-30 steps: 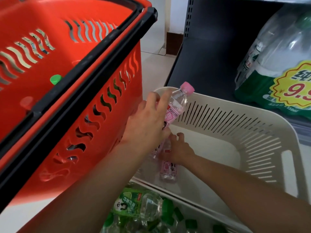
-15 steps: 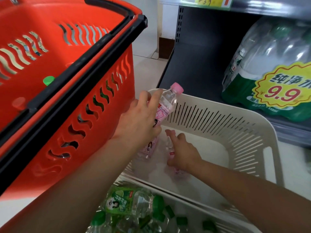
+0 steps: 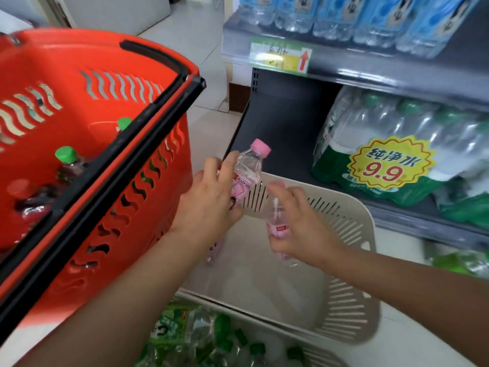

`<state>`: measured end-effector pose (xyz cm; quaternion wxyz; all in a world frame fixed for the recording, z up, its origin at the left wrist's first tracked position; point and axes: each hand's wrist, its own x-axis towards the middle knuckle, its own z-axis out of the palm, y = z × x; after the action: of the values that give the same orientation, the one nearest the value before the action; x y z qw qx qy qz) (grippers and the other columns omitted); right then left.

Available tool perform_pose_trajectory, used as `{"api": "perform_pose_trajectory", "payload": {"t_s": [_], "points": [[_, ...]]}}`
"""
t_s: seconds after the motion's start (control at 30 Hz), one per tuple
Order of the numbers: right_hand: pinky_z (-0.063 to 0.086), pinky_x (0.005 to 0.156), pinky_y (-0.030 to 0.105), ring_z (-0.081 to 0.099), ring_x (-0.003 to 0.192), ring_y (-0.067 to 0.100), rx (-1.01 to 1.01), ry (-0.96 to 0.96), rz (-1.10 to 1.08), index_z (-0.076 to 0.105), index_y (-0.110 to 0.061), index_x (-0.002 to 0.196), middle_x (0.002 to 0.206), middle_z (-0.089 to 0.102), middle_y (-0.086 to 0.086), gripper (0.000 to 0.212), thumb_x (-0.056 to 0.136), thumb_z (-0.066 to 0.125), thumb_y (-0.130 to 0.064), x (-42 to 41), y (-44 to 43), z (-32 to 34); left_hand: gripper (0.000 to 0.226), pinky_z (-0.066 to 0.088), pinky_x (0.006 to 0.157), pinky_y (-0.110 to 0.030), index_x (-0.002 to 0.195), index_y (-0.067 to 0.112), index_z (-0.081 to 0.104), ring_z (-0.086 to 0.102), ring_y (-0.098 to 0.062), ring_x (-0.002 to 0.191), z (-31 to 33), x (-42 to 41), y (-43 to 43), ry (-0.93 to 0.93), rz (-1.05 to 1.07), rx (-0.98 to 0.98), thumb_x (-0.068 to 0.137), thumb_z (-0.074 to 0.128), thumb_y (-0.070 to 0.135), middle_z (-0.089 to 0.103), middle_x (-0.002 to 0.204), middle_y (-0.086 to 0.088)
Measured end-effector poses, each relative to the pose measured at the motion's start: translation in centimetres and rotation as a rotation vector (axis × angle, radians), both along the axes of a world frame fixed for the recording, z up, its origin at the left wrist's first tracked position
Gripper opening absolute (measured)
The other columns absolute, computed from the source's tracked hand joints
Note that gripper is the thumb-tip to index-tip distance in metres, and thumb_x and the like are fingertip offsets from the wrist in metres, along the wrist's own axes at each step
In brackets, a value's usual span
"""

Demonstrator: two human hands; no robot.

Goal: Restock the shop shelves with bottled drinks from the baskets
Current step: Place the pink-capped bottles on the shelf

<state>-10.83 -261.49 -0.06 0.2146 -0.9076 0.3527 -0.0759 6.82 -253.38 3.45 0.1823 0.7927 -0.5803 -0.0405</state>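
The red basket [image 3: 79, 160] crowds the left and the shelf [image 3: 285, 123] lip sits just beyond, so I judge a bottle could clip either when lifted. A loose hold would drop it into the white basket [image 3: 352, 229]. Both arms reach forward over that basket. The left hand [image 3: 209, 207] wraps the left bottle [image 3: 250, 168], upright, cap far. The right hand [image 3: 301, 229] grips the blurred right bottle [image 3: 277, 223] near its middle.

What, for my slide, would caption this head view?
Left hand grips a pink-capped bottle, right hand a second bottle, over the cream basket.
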Motion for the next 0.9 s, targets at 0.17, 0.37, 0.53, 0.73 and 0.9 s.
{"api": "perform_pose_trajectory", "payload": {"t_s": [0.17,0.37,0.53,0.73,0.9], "points": [[0.047,0.064,0.032,0.057,0.084,0.027,0.016,-0.094,-0.106,0.012,-0.046,0.129,0.123,0.031,0.000,0.091,0.068,0.074,-0.020,-1.0,-0.1,7.5,0.088,0.044,0.069,-0.036,0.145,0.024,0.016,0.047,-0.025,0.106,6.4,-2.2,0.7,0.091,0.001,-0.013,0.075,0.069,0.028,0.031,0.118,0.000],[0.056,0.067,0.041,0.060,0.085,0.026,0.079,-0.128,-0.241,0.017,-0.046,0.130,0.119,0.030,-0.005,0.090,0.068,0.078,-0.021,-2.3,2.4,21.3,0.091,0.052,0.068,-0.039,0.138,0.023,0.024,0.055,-0.031,0.104,19.3,-4.1,3.2,0.114,-0.025,-0.065,0.065,0.077,0.023,0.041,0.118,-0.004],[0.055,0.075,0.040,0.059,0.094,0.022,0.152,-0.168,-0.287,0.016,-0.052,0.128,0.121,0.028,-0.010,0.091,0.068,0.078,-0.023,-3.2,4.8,33.9,0.091,0.047,0.089,-0.039,0.139,0.017,0.026,0.052,-0.031,0.102,33.0,-4.0,4.7,0.140,-0.067,-0.091,0.063,0.075,0.019,0.044,0.115,-0.008],[0.053,0.075,0.036,0.058,0.091,0.018,0.190,-0.206,-0.332,0.022,-0.049,0.135,0.112,0.025,-0.021,0.087,0.070,0.076,-0.026,-3.3,5.9,50.2,0.091,0.051,0.071,-0.037,0.137,0.024,0.024,0.055,-0.030,0.097,49.7,-3.1,5.5,0.126,-0.079,-0.109,0.063,0.078,0.023,0.045,0.116,-0.006],[0.054,0.069,0.034,0.059,0.081,0.013,0.147,-0.271,-0.329,0.015,-0.060,0.128,0.108,0.022,-0.027,0.089,0.072,0.076,-0.028,-2.7,5.9,63.1,0.089,0.051,0.064,-0.031,0.136,0.019,0.028,0.058,-0.027,0.091,62.6,-1.5,5.1,0.046,-0.110,-0.205,0.062,0.078,0.022,0.045,0.113,-0.004]]}}
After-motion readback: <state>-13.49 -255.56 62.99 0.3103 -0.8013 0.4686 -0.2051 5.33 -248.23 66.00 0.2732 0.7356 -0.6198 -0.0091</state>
